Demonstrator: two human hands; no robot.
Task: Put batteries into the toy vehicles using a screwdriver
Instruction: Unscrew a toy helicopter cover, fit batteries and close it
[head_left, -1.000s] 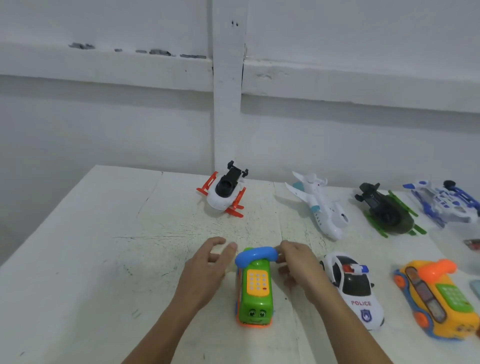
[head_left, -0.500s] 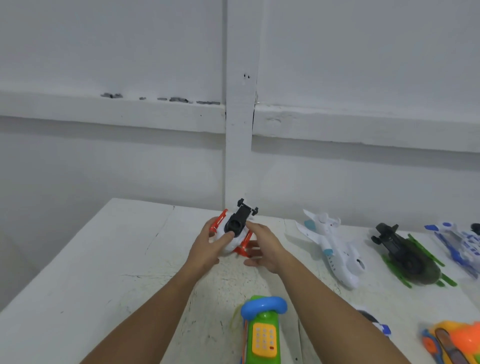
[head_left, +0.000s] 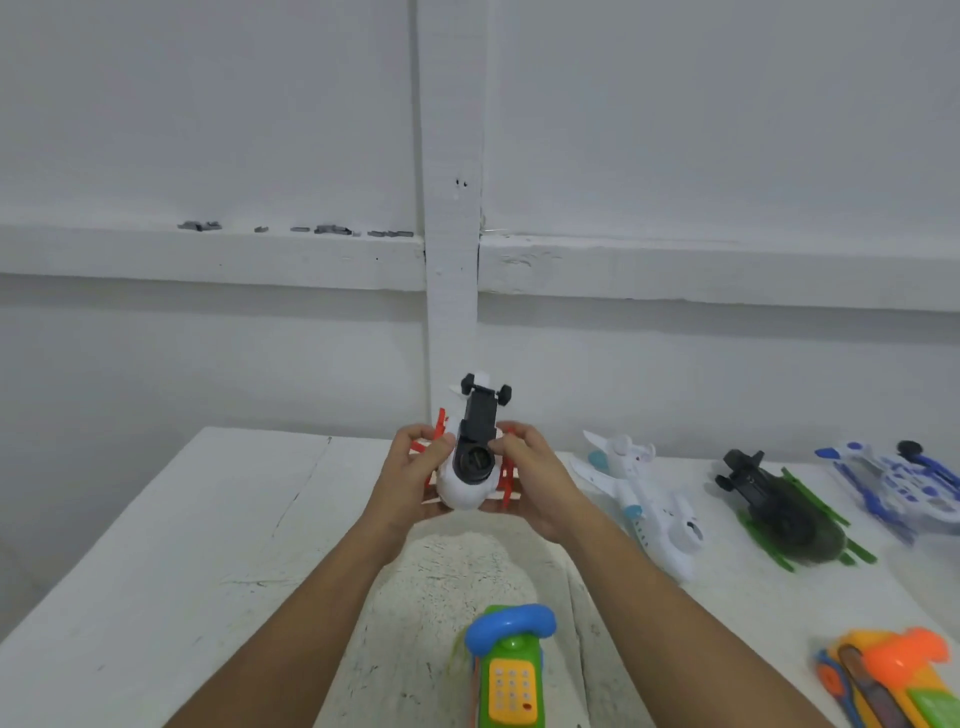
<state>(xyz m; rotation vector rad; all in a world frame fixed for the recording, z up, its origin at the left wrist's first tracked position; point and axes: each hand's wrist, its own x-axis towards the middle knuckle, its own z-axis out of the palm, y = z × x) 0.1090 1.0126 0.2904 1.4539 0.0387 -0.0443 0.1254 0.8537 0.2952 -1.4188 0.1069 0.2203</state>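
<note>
Above the tabletop (head_left: 208, 545), the left hand (head_left: 410, 478) and right hand (head_left: 540, 483) gripped the white-and-red toy helicopter (head_left: 470, 467) by its opposite sides, lifted clear, probably so its battery cover could be located. No screwdriver was visible.

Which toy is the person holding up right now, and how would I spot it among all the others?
Start at the white table and look above its middle, before the wall post. Between the left hand and right hand is a white toy helicopter with a black tail. Its skids are orange-red, unlike the dark helicopter with green skids resting at the right.
</note>
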